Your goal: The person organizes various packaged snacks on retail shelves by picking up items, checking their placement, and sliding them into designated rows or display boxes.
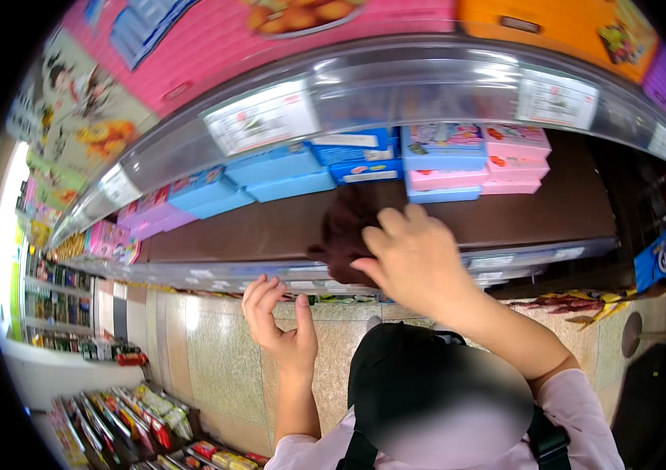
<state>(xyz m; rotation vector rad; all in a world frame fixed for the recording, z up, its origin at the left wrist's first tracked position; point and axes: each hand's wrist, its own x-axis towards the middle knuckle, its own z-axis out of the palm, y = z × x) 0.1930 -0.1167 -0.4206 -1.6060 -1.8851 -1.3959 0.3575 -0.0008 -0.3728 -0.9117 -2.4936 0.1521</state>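
Note:
My right hand [421, 258] grips a dark brown cloth [350, 235], which lies bunched on a brown shelf board [286, 226] and reaches over its front edge. Motion blurs the cloth and the fingers. My left hand [283, 317] is held in front of the shelf edge, fingers apart and nothing in it. Behind the cloth stand dark blue boxes [356, 155]. Light blue boxes [286, 173] line up to their left. On the right, pink boxes [515, 158] are stacked beside a light blue box [443, 147].
A clear plastic price rail [362, 100] with printed tags edges the shelf above, where large pink [204, 53] and orange [550, 35] packages stand. Purple boxes [156, 214] sit at the left. Below are a tiled floor [221, 352] and a low rack of packaged goods [127, 423].

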